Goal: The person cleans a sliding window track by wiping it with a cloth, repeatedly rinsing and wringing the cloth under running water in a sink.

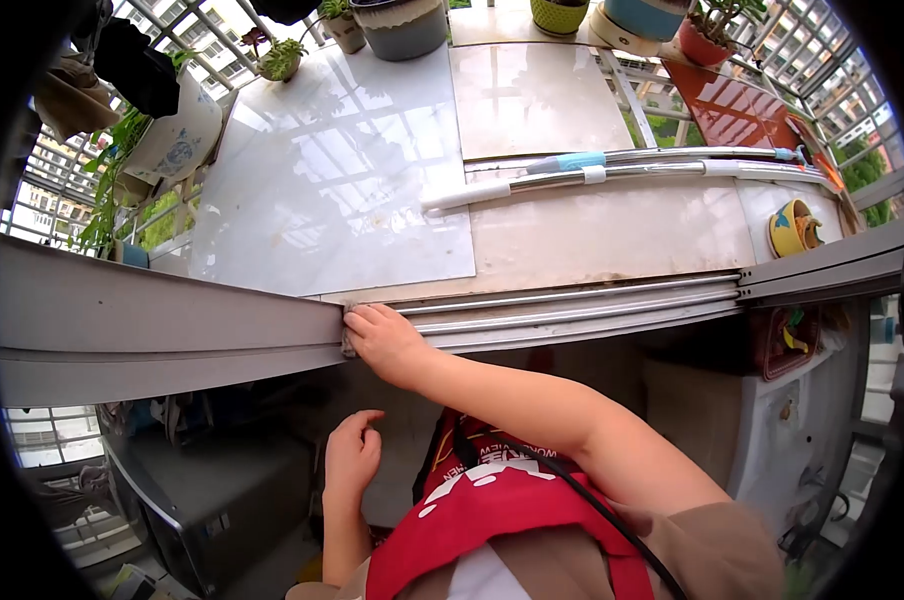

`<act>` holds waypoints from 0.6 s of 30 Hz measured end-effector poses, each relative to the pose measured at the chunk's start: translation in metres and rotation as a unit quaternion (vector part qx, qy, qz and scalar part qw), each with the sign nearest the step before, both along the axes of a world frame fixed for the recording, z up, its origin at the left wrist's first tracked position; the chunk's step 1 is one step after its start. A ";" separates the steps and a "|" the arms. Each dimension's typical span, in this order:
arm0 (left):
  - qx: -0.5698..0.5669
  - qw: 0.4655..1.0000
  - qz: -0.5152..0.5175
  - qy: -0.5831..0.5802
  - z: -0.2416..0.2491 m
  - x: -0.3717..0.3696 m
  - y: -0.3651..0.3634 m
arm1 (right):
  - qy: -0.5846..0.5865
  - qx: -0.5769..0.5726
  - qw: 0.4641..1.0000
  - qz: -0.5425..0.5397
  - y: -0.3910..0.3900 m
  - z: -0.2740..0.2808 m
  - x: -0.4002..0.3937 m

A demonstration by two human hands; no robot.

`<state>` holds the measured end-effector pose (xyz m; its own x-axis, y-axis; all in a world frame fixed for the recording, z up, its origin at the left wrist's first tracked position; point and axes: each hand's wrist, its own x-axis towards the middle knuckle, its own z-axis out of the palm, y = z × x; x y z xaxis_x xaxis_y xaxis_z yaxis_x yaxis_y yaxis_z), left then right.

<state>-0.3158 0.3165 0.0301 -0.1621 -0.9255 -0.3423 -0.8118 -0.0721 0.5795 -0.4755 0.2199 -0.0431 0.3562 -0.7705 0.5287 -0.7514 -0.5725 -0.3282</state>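
My right hand point(384, 342) reaches across my body to the end of the grey window sash point(172, 330). Its fingers are closed around a small greyish cloth point(349, 332), which presses on the sash edge where the metal window track point(572, 305) begins. Most of the cloth is hidden under the fingers. My left hand point(352, 455) hangs lower, in front of the red apron point(492, 500). Its index finger sticks out and the thumb stands a little apart, with nothing visible in the hand.
Beyond the track, a white panel point(342, 190) and beige tiles point(612, 235) form a ledge. Metal poles point(622, 172) lie across it. A yellow pot point(787, 228) sits at right, with several plant pots behind. Below stand a dark cabinet point(212, 490) and a white appliance point(787, 420).
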 end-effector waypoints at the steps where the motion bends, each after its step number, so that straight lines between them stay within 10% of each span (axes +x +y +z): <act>1: 0.004 1.000 -0.011 0.007 -0.003 0.006 0.002 | 0.027 -0.006 1.000 -0.008 0.006 0.002 -0.006; 11: 0.019 0.972 -0.223 0.075 -0.042 -0.018 -0.046 | -0.028 0.063 0.965 -0.252 0.102 0.029 -0.173; 18: 0.072 0.902 -0.419 0.077 -0.013 -0.121 -0.043 | -0.504 0.098 0.723 -0.461 0.252 0.074 -0.257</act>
